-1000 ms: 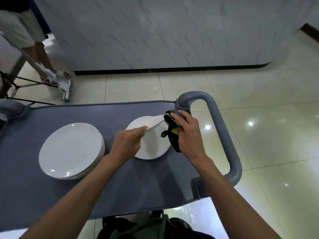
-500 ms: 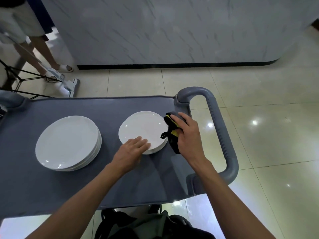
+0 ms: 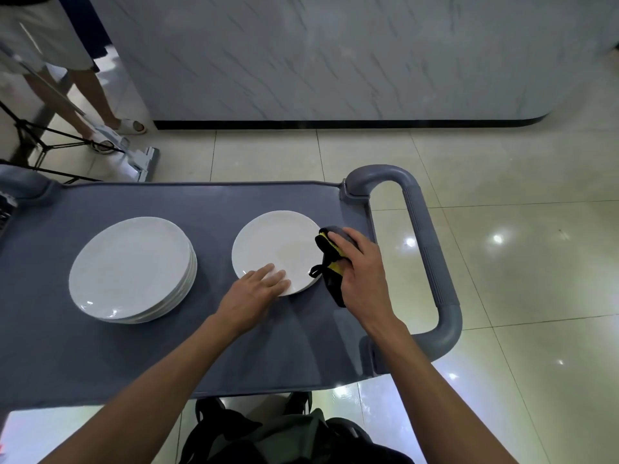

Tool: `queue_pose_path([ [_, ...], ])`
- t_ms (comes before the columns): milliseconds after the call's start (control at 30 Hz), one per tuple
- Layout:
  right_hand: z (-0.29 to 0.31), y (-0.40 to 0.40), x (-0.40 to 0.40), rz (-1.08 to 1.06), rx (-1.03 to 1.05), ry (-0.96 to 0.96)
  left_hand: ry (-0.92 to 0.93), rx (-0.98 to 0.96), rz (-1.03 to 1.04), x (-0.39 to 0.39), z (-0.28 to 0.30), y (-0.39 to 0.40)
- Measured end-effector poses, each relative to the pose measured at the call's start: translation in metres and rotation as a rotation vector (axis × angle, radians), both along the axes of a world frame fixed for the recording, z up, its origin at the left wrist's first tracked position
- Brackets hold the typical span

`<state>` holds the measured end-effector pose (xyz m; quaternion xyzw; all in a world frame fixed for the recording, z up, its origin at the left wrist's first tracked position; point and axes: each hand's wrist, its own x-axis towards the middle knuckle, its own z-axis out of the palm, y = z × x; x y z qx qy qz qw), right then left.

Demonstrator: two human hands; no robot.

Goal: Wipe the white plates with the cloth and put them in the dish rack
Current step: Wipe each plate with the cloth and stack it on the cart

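— What's around the single white plate (image 3: 278, 249)?
— A stack of plates (image 3: 132, 267) at nine o'clock on the grey surface (image 3: 100, 356); the cart handle (image 3: 432, 262) at three.
— The hands?
— Left hand (image 3: 258, 291) flat on the plate's near rim; right hand (image 3: 360, 262) grips the black-and-yellow cloth (image 3: 331, 262) at its right edge.

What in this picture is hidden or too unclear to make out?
All from the head view:
- Dish rack: none in frame.
- Stack of plates: the count is unclear, since the rims overlap.
- Cloth: mostly covered by the right hand, so its full shape is hidden.
- Single plate: its near edge lies under the left hand.
- Dark object at the left edge: cut off.
- Bystander: cut off above.
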<state>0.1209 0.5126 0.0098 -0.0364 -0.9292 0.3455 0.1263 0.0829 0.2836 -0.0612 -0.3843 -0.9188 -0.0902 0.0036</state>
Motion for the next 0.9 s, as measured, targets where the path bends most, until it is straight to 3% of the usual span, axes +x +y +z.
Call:
queue_pose_path([
  [200,0.001,-0.003,0.004,0.011,0.027,-0.019,-0.011,0.018,0.046,0.000,-0.005,0.005],
  [467,-0.002,-0.016,-0.004,0.030,0.007,-0.016,-0.082,0.185,0.130,0.000,0.003,0.000],
  [900,0.033,-0.113,-0.039,0.213,-0.077,0.040,0.038,0.440,0.595,0.001,0.056,-0.093],
])
